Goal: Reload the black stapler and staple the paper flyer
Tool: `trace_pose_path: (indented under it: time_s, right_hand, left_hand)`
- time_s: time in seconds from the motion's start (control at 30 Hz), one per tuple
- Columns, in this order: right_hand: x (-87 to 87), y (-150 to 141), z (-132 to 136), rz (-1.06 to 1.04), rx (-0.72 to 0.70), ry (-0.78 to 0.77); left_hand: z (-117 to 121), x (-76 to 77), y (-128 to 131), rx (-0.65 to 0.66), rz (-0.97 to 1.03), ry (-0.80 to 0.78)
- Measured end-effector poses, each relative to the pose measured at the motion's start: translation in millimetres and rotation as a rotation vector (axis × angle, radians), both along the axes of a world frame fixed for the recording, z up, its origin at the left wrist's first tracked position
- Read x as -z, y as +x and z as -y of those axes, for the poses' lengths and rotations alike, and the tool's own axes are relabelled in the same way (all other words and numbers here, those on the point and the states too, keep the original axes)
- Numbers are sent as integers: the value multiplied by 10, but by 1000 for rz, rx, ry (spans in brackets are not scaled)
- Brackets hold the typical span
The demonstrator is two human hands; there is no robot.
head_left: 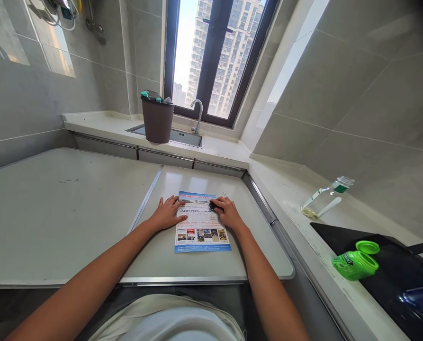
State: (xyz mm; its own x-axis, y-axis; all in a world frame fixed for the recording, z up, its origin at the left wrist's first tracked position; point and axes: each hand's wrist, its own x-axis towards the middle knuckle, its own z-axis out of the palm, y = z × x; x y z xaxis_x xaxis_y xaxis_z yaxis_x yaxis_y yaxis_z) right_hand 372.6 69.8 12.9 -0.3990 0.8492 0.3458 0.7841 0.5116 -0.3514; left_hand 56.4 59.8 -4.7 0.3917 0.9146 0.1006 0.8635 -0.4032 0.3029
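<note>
A printed flyer (201, 228) with blue borders and small photos lies flat on the grey table (168, 260) in front of me. My left hand (167, 213) rests on its left edge, fingers spread flat and holding nothing. My right hand (227, 213) sits on the flyer's upper right part, fingers curled around a small dark object (213, 205) pressed against the paper. I cannot make out what that object is.
A brown bin (157, 118) stands by the sink (183, 136) and tap (198, 114) under the window. On the right counter (292, 189) lie a clear bottle (325, 196) and a green jar (356, 259), next to a black cooktop (392, 274).
</note>
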Motion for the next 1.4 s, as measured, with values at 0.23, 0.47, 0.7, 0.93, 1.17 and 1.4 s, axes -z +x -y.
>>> trace_pose_path:
  time_s: [0.23, 0.47, 0.7, 0.93, 1.17, 1.4]
  right_hand:
    - [-3, -5, 4, 30, 8, 2]
    - [-2, -9, 6, 19, 0, -9]
    - [5, -6, -6, 13, 8, -16]
    - [13, -9, -12, 22, 9, -17]
    - [15, -24, -3, 48, 19, -10]
    - [17, -20, -6, -27, 21, -26]
  left_hand:
    - [-12, 29, 5, -4, 12, 8]
    - [-14, 46, 3, -5, 14, 13]
    - [-9, 36, 16, -10, 18, 10]
    - [-10, 17, 25, -6, 9, 3]
    - [-3, 16, 28, -6, 21, 9]
    - [-17, 42, 22, -1, 30, 6]
